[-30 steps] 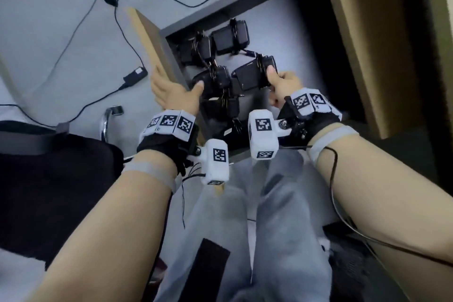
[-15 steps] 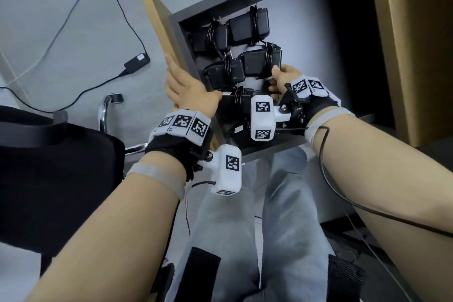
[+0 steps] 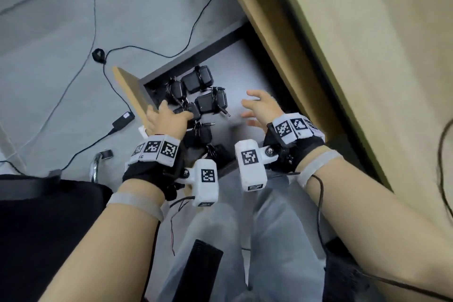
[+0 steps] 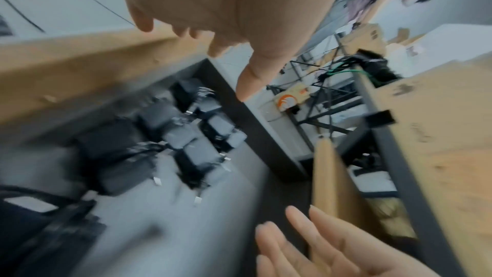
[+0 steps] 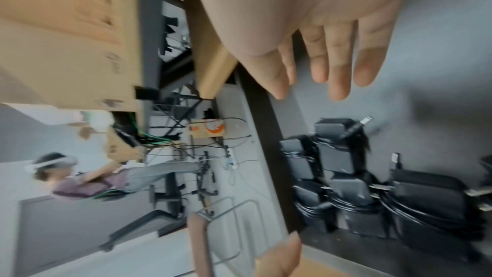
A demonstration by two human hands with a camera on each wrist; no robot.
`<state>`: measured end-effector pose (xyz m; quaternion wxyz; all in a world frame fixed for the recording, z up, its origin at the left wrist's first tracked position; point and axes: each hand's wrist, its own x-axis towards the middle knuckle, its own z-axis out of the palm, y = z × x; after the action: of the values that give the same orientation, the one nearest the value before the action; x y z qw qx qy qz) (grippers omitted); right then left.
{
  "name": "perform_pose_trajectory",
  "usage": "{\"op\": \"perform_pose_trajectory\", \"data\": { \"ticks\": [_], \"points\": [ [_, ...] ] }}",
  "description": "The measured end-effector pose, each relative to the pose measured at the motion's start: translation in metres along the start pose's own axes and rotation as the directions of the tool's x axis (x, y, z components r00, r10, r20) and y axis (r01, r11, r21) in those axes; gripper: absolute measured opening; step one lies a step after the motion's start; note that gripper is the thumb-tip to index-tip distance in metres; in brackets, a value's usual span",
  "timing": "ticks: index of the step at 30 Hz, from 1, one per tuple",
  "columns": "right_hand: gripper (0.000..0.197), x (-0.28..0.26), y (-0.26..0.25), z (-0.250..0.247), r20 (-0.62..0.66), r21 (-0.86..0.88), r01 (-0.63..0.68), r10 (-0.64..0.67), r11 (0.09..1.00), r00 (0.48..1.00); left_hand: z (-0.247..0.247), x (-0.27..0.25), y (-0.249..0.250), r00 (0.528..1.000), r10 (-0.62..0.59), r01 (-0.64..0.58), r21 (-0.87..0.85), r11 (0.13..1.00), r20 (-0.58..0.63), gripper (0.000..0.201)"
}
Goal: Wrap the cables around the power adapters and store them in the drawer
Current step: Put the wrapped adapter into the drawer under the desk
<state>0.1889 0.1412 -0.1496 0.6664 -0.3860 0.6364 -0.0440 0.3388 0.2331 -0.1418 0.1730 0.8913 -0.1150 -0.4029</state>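
The drawer (image 3: 247,73) stands pulled out, its wooden front (image 3: 131,94) at the left. Several black power adapters (image 3: 211,101) with cables wound round them lie bunched in its left part, also seen from the wrists (image 4: 170,140) (image 5: 343,174). My left hand (image 3: 166,117) lies over the top edge of the drawer front, with the fingers towards the outer side. Its thumb is straight above the adapters, and nothing is in its grasp (image 4: 213,50). My right hand (image 3: 257,108) hovers over the bare grey drawer floor right of the adapters, fingers spread and empty (image 5: 319,66).
One unwrapped adapter (image 3: 123,119) and loose cables (image 3: 196,27) lie on the grey floor left of the drawer. A black chair (image 3: 36,216) with a chrome leg (image 3: 95,167) is at my left. The desk top (image 3: 367,68) overhangs at the right. Another person (image 5: 88,180) sits far off.
My right hand has let go of the adapter it touched and drawn back to the right, fingers spread. The left hand stays at the drawer front. The head view has tilted up.
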Motion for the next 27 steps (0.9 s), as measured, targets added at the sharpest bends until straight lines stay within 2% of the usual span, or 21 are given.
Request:
{"op": "perform_pose_trajectory", "data": {
  "ticks": [2,4,7,11,14,17,19,21,22,24,27],
  "points": [
    [0.04,-0.025,-0.014,-0.024,-0.006,0.068,0.064,-0.064,0.996,0.998,0.005,-0.024,0.031,0.981,0.185,-0.178,-0.11,0.978,0.064,0.054],
    [0.038,-0.049,-0.026,-0.05,-0.016,0.136,0.144,-0.143,0.98,0.99,0.011,-0.055,0.066,0.929,0.339,-0.283,-0.305,0.909,0.15,0.034],
    [0.029,-0.086,-0.039,-0.097,-0.096,0.217,0.284,-0.269,0.934,0.958,0.027,-0.106,0.12,0.838,0.446,-0.275,-0.461,0.844,0.316,0.017],
    [0.026,-0.127,-0.041,-0.173,-0.26,0.295,0.409,-0.339,0.864,0.904,0.067,-0.163,0.178,0.719,0.563,-0.327,-0.517,0.791,0.407,0.021],
    [0.025,-0.147,-0.028,-0.235,-0.395,0.25,0.491,-0.375,0.835,0.839,0.108,-0.204,0.208,0.647,0.604,-0.372,-0.498,0.783,0.466,0.021],
    [0.026,-0.162,-0.004,-0.293,-0.554,0.205,0.55,-0.367,0.81,0.747,0.156,-0.247,0.227,0.568,0.619,-0.404,-0.472,0.784,0.542,0.02],
    [0.026,-0.167,0.017,-0.329,-0.633,0.127,0.55,-0.359,0.825,0.685,0.19,-0.273,0.235,0.52,0.606,-0.404,-0.452,0.795,0.601,0.02],
    [0.027,-0.171,0.038,-0.361,-0.675,0.055,0.522,-0.354,0.851,0.648,0.223,-0.293,0.238,0.476,0.589,-0.417,-0.422,0.805,0.653,0.019],
    [0.025,-0.172,0.049,-0.374,-0.682,0.021,0.502,-0.355,0.864,0.64,0.239,-0.302,0.239,0.459,0.578,-0.43,-0.4,0.809,0.675,0.019],
    [0.022,-0.174,0.068,-0.395,-0.655,-0.079,0.43,-0.372,0.9,0.658,0.267,-0.313,0.238,0.444,0.553,-0.445,-0.362,0.819,0.705,0.021],
    [0.029,-0.17,0.092,-0.412,-0.545,-0.333,0.291,-0.435,0.897,0.717,0.298,-0.318,0.234,0.471,0.508,-0.487,-0.267,0.832,0.721,0.034]
  ]
}}
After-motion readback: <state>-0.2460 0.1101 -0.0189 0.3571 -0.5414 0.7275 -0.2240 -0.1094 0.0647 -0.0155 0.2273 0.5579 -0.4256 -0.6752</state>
